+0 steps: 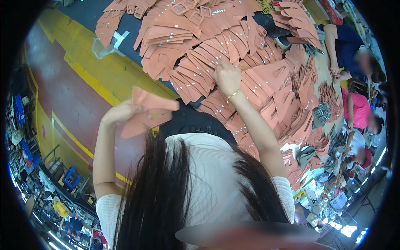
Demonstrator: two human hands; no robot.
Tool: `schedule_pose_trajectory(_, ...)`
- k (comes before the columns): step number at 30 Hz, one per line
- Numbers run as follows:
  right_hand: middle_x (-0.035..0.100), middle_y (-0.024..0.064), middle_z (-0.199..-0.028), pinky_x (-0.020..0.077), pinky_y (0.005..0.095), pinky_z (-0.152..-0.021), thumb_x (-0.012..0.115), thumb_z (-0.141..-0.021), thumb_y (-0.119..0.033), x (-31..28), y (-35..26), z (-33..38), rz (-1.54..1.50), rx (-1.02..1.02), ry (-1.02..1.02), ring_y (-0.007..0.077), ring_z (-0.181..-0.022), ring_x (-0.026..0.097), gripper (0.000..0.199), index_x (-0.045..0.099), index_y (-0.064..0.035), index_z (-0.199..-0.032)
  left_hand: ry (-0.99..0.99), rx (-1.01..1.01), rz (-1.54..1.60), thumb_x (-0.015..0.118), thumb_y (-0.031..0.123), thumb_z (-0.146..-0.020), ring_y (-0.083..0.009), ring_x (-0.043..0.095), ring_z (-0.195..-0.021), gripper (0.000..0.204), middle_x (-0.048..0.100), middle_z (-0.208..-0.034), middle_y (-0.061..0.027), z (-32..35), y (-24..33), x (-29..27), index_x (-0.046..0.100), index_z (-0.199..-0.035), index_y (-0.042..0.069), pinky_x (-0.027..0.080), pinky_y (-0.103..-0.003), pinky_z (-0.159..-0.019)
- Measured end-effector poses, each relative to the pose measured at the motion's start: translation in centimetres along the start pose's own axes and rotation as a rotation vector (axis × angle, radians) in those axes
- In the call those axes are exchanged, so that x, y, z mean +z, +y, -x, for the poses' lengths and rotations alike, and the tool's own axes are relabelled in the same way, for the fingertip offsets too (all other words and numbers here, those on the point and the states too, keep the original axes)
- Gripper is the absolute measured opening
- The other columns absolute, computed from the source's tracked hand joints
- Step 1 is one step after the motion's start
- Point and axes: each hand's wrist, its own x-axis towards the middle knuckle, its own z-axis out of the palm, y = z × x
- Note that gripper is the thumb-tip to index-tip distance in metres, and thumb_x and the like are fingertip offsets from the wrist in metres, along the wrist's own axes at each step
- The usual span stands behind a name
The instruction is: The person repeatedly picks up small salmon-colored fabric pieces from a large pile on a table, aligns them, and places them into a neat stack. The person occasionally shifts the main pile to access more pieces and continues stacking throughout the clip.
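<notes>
My left hand (123, 112) is closed on a salmon-coloured cut piece (146, 100) with an opening in it, which looks like leather or fabric. It is held off to the left of the table, in front of my body, and is slightly blurred. My right hand (228, 79) is over the table with its fingers curled down at a fanned row of salmon pieces (196, 68) that carry small white stickers. Whatever is between those fingertips is hidden by the hand. More stickered pieces (254, 83) lie under and beside my right wrist.
Buckle-shaped salmon pieces (180, 9) lie at the far side of the table. A clear plastic bag (104, 49) hangs near its left edge. Dark grey buckle-shaped parts (321, 113) sit at the right. Several people, one in a pink top (357, 109), are along the right side.
</notes>
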Motion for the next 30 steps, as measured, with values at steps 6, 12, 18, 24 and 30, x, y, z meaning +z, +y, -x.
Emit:
schedule_pose_trajectory(6,0.055,0.0085,-0.073,0.0470,0.0378,-0.065,0.064,-0.069,-0.013,-3.5,0.9,-1.0,-0.326,0.161,0.151,0.0268,-0.069,0.058,0.009,0.061,-0.0046,-0.070,0.059,0.175,0.709,0.056,0.013,-0.090,-0.0200,0.060,-0.103,0.035,0.061,-0.114,-0.0121,-4.4,2.3,3.2,0.051,-0.120,-0.004,0.048,-0.033,-0.091)
schedule_pose_trajectory(12,0.057,0.0093,-0.081,0.0493,0.0339,-0.066,0.064,-0.077,-0.012,-10.3,0.2,-2.2,-0.637,0.352,0.191,0.0275,-0.072,0.060,0.010,0.063,-0.0032,-0.081,-0.092,0.156,1.009,0.050,0.011,-0.093,-0.0256,0.059,-0.110,0.041,0.057,-0.122,-0.0177,-6.8,3.3,6.5,0.041,-0.129,-0.006,0.049,-0.039,-0.094)
schedule_pose_trajectory(18,0.065,0.0055,-0.100,0.0512,0.0305,-0.065,0.065,-0.078,-0.012,-13.7,-4.0,-0.3,-0.350,-0.008,0.258,0.0185,-0.080,0.065,0.012,0.062,-0.0069,-0.088,-0.133,0.321,1.118,0.045,0.012,-0.094,-0.0264,0.057,-0.112,0.037,0.057,-0.122,-0.0169,-6.1,4.2,9.3,0.043,-0.127,-0.003,0.045,-0.042,-0.098)
schedule_pose_trajectory(24,0.067,0.0049,-0.099,0.0504,0.0309,-0.069,0.067,-0.072,-0.014,-11.9,-9.0,3.3,-0.358,-0.157,0.385,0.0176,-0.089,0.065,0.018,0.064,-0.0072,-0.087,-0.251,0.503,1.163,0.044,0.009,-0.089,-0.0253,0.060,-0.102,0.029,0.060,-0.114,-0.0151,-6.2,3.6,10.5,0.051,-0.115,-0.004,0.047,-0.041,-0.088)
schedule_pose_trajectory(30,0.066,0.0036,-0.096,0.0496,0.0309,-0.071,0.067,-0.078,-0.021,-12.2,-9.8,6.0,-0.385,-0.119,0.460,0.0185,-0.091,0.064,0.021,0.066,-0.0096,-0.095,-0.105,0.556,0.960,0.047,0.008,-0.086,-0.0256,0.056,-0.108,0.021,0.060,-0.111,-0.0168,-6.7,2.3,10.9,0.058,-0.100,-0.004,0.042,-0.041,-0.096)
